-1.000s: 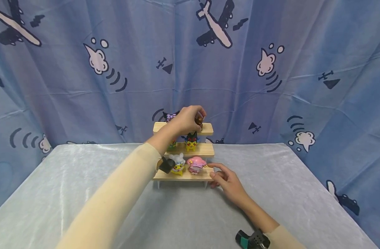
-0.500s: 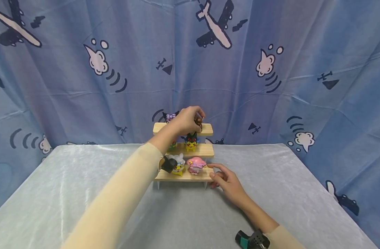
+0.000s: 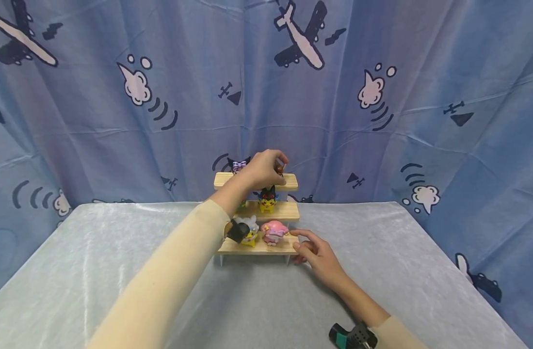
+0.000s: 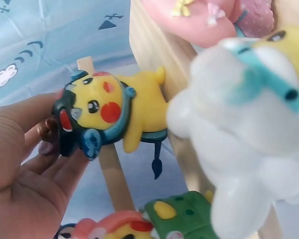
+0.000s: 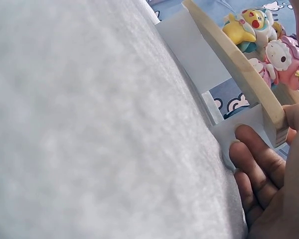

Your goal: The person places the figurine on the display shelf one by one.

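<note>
At the right end of the top shelf, my left hand (image 3: 264,169) holds a small brown figurine (image 3: 280,170), mostly hidden by the fingers. In the left wrist view a bit of glossy brown (image 4: 47,130) shows between the fingers, beside a yellow figurine in a dark hood (image 4: 102,104). The three-tier wooden display stand (image 3: 288,212) stands on the table. My right hand (image 3: 320,259) grips the right end of its bottom shelf, some fingers against the white support leg (image 5: 244,124). Close to those fingertips sits a pink-hatted figurine (image 3: 275,231).
A white-hooded yellow figurine (image 3: 250,230) shares the bottom shelf. On the middle tier, a green-clad figurine (image 4: 182,214) is partly behind my left arm. A black-eared figurine with a purple bow (image 3: 238,166) stands at top left. A blue patterned curtain (image 3: 183,97) hangs behind.
Both hands stay almost in place. Slightly less of the brown figurine shows behind my left fingers.
</note>
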The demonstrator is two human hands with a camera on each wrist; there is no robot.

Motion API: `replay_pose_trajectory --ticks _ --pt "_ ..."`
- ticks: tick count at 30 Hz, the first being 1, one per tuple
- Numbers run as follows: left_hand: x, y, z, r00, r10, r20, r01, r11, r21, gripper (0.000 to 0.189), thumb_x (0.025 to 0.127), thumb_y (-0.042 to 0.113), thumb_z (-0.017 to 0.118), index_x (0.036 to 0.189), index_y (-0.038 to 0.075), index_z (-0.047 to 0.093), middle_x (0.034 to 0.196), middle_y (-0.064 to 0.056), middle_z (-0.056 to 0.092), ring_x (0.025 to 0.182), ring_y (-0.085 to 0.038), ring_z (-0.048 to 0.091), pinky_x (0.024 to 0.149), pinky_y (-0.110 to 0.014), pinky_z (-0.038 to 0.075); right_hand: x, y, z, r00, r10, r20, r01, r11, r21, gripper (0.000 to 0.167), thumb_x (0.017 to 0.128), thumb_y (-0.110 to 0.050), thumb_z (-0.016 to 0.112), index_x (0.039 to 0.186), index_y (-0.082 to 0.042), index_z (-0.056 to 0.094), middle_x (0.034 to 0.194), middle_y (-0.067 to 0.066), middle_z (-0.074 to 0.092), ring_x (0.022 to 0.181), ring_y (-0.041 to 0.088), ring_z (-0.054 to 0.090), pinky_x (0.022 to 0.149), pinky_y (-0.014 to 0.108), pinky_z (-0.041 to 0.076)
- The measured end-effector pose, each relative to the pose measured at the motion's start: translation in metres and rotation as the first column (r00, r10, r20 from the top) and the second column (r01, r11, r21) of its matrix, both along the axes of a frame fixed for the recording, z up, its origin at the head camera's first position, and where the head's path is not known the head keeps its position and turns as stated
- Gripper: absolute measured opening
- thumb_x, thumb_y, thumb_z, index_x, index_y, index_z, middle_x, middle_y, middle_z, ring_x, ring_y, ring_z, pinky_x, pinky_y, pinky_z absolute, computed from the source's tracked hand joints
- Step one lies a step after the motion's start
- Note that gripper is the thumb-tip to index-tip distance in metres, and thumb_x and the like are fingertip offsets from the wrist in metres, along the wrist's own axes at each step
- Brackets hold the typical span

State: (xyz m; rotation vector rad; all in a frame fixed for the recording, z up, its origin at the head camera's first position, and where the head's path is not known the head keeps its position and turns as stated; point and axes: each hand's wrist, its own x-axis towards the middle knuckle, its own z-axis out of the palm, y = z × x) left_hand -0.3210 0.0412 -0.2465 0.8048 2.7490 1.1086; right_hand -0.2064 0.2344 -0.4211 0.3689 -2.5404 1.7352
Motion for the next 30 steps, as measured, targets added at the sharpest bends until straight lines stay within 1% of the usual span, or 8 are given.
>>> replay_pose_trajectory --ticks 4,6,8,11,15,18,24,30 --pt "0.001 0.000 0.003 1.000 0.026 0.016 -0.026 1.000 0.011 0.047 0.089 0.006 0.074 0.133 0.005 0.058 0.116 -0.012 0.069 0.103 -0.024 0.067 0.079 -0.033 0.060 0.000 0.000 -0.001 1.000 0.006 0.003 -0.006 1.000 -0.001 0.037 0.104 -0.023 0.058 0.137 -0.006 0.057 0.090 0.020 0.074 0.074 0.014 0.071 0.074 0.029 0.060" --pt "0.002 -0.001 0.005 0.999 0.044 0.006 -0.044 0.999 0.010 0.046 0.089 0.006 0.074 0.132 0.005 0.059 0.117 -0.013 0.069 0.103 -0.024 0.067 0.080 -0.033 0.061 -0.001 0.000 0.000 1.000 0.015 0.000 -0.015 1.000 0.000 0.037 0.104 -0.023 0.057 0.138 -0.006 0.056 0.091 0.021 0.074 0.074 0.014 0.071 0.074 0.029 0.060" --pt "0.002 -0.002 0.008 0.999 0.053 -0.012 -0.053 0.999 0.008 0.046 0.088 0.006 0.075 0.131 0.006 0.060 0.117 -0.013 0.070 0.104 -0.024 0.067 0.083 -0.034 0.060 -0.001 0.000 0.000 1.000 0.018 -0.003 -0.018 1.000 0.000 0.038 0.104 -0.023 0.057 0.138 -0.006 0.056 0.092 0.022 0.074 0.074 0.013 0.071 0.074 0.029 0.060" --pt "0.002 -0.003 0.012 0.998 0.047 -0.035 -0.047 0.999 0.004 0.045 0.089 0.007 0.075 0.131 0.006 0.060 0.120 -0.013 0.069 0.108 -0.024 0.066 0.090 -0.035 0.059 -0.001 0.000 0.001 1.000 0.016 -0.008 -0.017 1.000 -0.002 0.037 0.104 -0.023 0.057 0.137 -0.006 0.056 0.092 0.023 0.074 0.073 0.014 0.071 0.073 0.029 0.061" --pt "0.002 -0.004 0.019 0.998 0.040 -0.044 -0.040 0.999 0.004 0.045 0.089 0.009 0.076 0.131 0.008 0.061 0.125 -0.014 0.067 0.114 -0.025 0.064 0.096 -0.038 0.056 0.000 0.001 0.001 1.000 0.019 -0.012 -0.019 1.000 0.002 0.037 0.104 -0.023 0.057 0.137 -0.005 0.057 0.092 0.023 0.074 0.073 0.014 0.071 0.073 0.029 0.061" --pt "0.003 -0.006 0.024 0.998 0.038 -0.049 -0.037 0.999 0.012 0.043 0.089 0.011 0.076 0.129 0.009 0.062 0.126 -0.012 0.067 0.118 -0.025 0.062 0.100 -0.039 0.054 0.000 0.001 0.001 1.000 0.016 -0.017 -0.015 1.000 0.006 0.037 0.104 -0.022 0.057 0.137 -0.005 0.057 0.090 0.021 0.074 0.073 0.014 0.071 0.073 0.030 0.061" --pt "0.009 -0.016 0.036 0.998 0.023 -0.055 -0.019 0.997 0.081 0.041 0.088 0.012 0.078 0.127 0.011 0.064 0.124 -0.008 0.068 0.120 -0.025 0.062 0.101 -0.039 0.053 -0.001 0.001 0.000 1.000 0.012 -0.024 -0.012 1.000 0.006 0.037 0.104 -0.021 0.057 0.136 -0.005 0.057 0.090 0.021 0.074 0.073 0.014 0.071 0.073 0.030 0.061" --pt "0.017 -0.032 0.042 0.997 0.026 -0.073 -0.014 0.986 0.165 0.036 0.088 0.013 0.078 0.122 0.013 0.067 0.120 -0.007 0.070 0.114 -0.021 0.066 0.098 -0.037 0.055 -0.001 0.000 0.000 1.000 0.017 -0.019 -0.017 1.000 0.010 0.037 0.104 -0.022 0.057 0.137 -0.005 0.056 0.092 0.022 0.074 0.073 0.013 0.071 0.073 0.030 0.061"
